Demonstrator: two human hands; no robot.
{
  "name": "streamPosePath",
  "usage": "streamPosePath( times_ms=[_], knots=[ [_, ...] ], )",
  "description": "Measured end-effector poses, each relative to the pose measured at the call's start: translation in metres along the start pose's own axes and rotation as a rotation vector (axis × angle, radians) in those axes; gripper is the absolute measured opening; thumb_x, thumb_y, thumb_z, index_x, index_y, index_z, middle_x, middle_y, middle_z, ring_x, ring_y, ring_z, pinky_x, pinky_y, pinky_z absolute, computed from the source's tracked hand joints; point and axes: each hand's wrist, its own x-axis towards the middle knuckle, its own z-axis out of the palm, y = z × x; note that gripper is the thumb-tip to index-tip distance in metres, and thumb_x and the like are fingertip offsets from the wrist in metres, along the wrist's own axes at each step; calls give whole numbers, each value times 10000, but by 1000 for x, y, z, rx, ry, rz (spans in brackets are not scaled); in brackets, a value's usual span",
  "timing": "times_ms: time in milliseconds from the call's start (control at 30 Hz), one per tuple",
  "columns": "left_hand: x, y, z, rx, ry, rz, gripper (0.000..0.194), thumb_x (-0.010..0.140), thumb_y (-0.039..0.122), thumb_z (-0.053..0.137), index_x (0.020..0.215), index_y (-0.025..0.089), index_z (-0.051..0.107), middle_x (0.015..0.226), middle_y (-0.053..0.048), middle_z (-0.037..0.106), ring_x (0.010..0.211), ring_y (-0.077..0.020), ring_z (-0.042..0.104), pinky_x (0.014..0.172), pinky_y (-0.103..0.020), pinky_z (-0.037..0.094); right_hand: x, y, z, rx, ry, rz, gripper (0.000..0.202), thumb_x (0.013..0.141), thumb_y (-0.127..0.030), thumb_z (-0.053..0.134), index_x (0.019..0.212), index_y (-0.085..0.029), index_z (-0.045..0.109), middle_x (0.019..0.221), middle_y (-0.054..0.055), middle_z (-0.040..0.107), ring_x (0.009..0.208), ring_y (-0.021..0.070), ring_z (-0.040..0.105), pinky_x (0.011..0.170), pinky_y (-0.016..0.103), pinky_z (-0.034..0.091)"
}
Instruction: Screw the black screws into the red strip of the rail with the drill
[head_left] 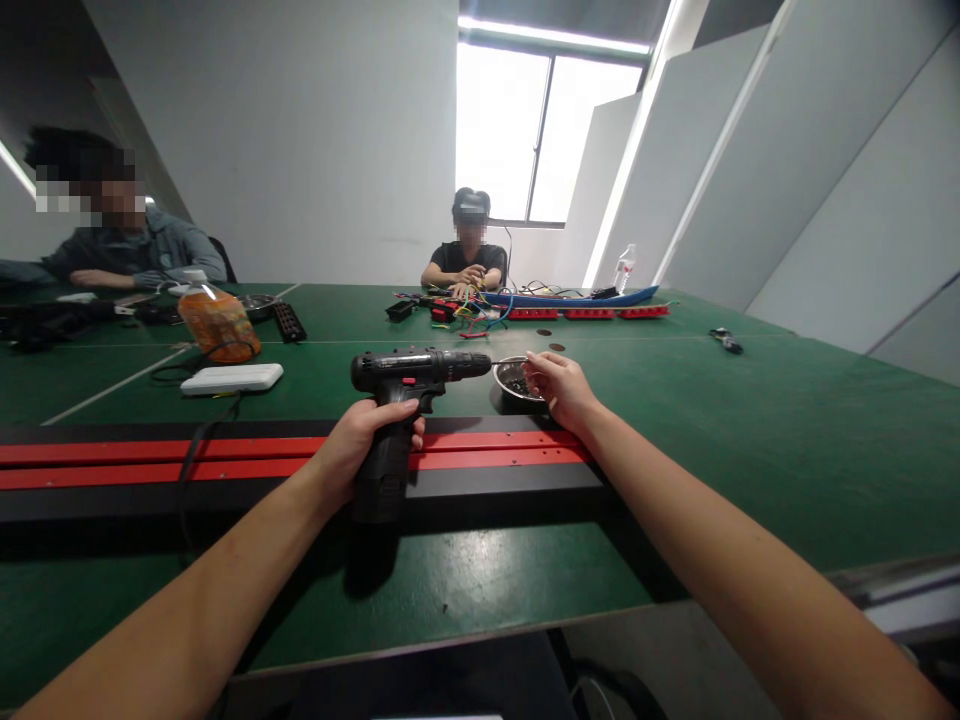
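My left hand [375, 438] is wrapped round the grip of a black cordless drill [397, 375], which points to the right. A thin bit sticks out of the drill's chuck. At its tip, the fingers of my right hand [559, 385] are pinched together; whatever they hold is too small to make out. Just below and behind those fingers stands a metal bowl [499, 378] with small dark pieces in it, probably screws. Under both hands lies a long black bar with red strips [480, 450], stretching off to the left.
A white power bank [232, 379] and an orange drink bottle [217, 318] stand left on the green table [787, 430]. Coloured wires [480, 310] and a blue strip [577, 298] lie at the back. Two people sit beyond. A black cable [187, 470] crosses the bar.
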Motion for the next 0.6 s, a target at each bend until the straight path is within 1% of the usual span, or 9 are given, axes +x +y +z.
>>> streamPosePath(
  times_ms=[200,300,333,400,467,500,533,567,600],
  knots=[
    [-1,-1,2,14,2,-2,246,760,311,748,874,110,664,808,-74,653,605,-142,628,507,-237,533,1,2,1,-48,36,-27,326,640,-420,835,652,-171,626,668,5,626,504,78,479,457,211,360],
    [-2,3,4,31,26,-5,244,760,304,745,873,104,661,797,-79,653,605,-142,624,509,-224,518,5,4,-4,-155,56,-47,298,695,-445,783,668,-177,655,668,13,633,509,95,488,463,223,342],
    [-3,5,3,49,35,-4,244,765,303,740,878,101,661,797,-81,654,610,-141,623,512,-215,511,7,5,-7,-231,72,-74,284,713,-443,764,665,-181,666,660,18,634,520,108,500,480,234,350],
    [-5,14,-3,139,40,5,260,773,316,730,884,90,666,796,-88,658,619,-143,619,509,-204,491,10,7,-14,-446,145,-168,241,720,-402,758,630,-194,675,624,29,625,575,150,541,557,265,390],
    [-7,27,-12,298,18,9,296,754,344,735,864,76,674,756,-93,658,610,-155,611,497,-209,475,13,10,-20,-730,246,-230,182,696,-323,771,593,-208,676,599,40,617,679,203,594,697,315,425],
    [-9,35,-18,392,0,-4,315,734,360,744,854,76,679,729,-91,658,602,-163,608,496,-220,475,13,10,-21,-887,283,-219,146,692,-293,767,600,-214,686,613,48,629,745,229,615,776,349,423],
    [-12,44,-22,485,-7,-18,332,698,373,759,840,83,683,690,-80,653,580,-170,602,486,-230,473,14,11,-22,-1044,297,-177,104,704,-278,750,631,-219,705,653,58,654,814,251,629,848,387,407],
    [-15,52,-25,593,-15,-44,362,673,394,773,866,100,691,680,-65,657,575,-176,604,486,-239,478,14,11,-22,-1191,291,-115,73,728,-276,724,676,-224,726,711,68,682,874,268,635,906,426,382],
    [-20,61,-26,698,28,-41,399,640,413,792,903,127,700,721,-52,678,597,-189,620,487,-247,487,14,10,-21,-1318,272,-48,82,758,-283,692,725,-229,744,779,77,707,920,279,637,946,461,355]
  ],
)
